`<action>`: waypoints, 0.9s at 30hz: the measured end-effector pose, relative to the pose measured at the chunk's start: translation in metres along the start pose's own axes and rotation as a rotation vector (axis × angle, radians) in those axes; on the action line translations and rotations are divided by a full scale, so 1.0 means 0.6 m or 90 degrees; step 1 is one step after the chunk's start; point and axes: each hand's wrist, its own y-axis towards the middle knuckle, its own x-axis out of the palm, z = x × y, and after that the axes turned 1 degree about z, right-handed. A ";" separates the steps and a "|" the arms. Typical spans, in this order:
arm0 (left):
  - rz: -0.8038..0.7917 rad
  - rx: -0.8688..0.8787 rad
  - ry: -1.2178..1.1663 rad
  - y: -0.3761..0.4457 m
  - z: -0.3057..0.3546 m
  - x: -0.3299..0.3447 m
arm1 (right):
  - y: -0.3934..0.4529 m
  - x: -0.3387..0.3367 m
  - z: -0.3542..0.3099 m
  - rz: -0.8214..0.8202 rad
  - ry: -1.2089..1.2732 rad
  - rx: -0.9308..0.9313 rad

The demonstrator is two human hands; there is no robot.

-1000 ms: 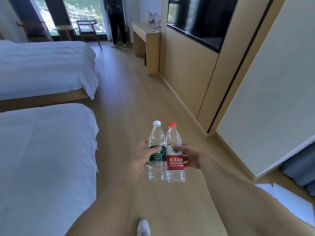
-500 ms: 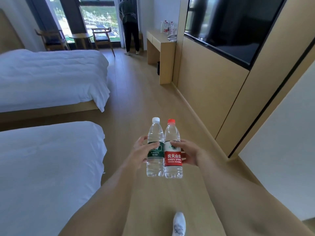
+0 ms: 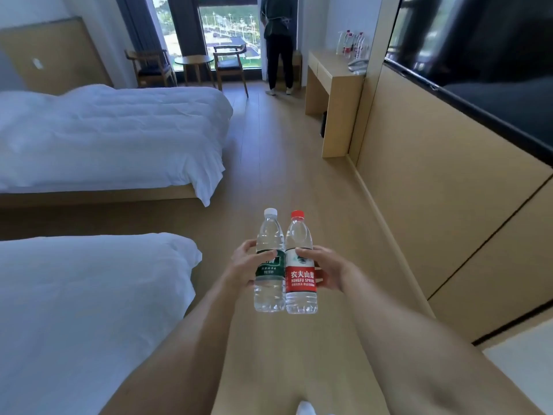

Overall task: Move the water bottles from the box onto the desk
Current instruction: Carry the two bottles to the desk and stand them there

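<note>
Clear plastic bottles stand upright, touching: my left hand (image 3: 244, 266) grips the green-labelled, white-capped bottle (image 3: 269, 265), my right hand (image 3: 324, 269) the red-labelled, red-capped bottle (image 3: 300, 265), fingers (image 3: 305, 253) curled round each.

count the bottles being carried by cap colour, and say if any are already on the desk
white cap, green label bottle, in the left hand: 1
red cap, red label bottle, in the right hand: 1
total carried: 2
bottles already on the desk: several, too small to count

Green-label bottle (image 3: 269, 265) and red-label bottle (image 3: 300, 268), upright, touching.
</note>
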 end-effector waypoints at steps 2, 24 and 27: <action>0.013 0.001 -0.004 0.041 0.023 0.013 | 0.037 -0.022 -0.042 0.000 -0.008 0.001; -0.073 0.000 -0.058 0.630 0.240 0.023 | 0.495 -0.126 -0.396 0.087 0.009 0.009; -0.094 0.000 -0.057 0.724 0.295 0.000 | 0.564 -0.114 -0.451 0.120 0.041 -0.010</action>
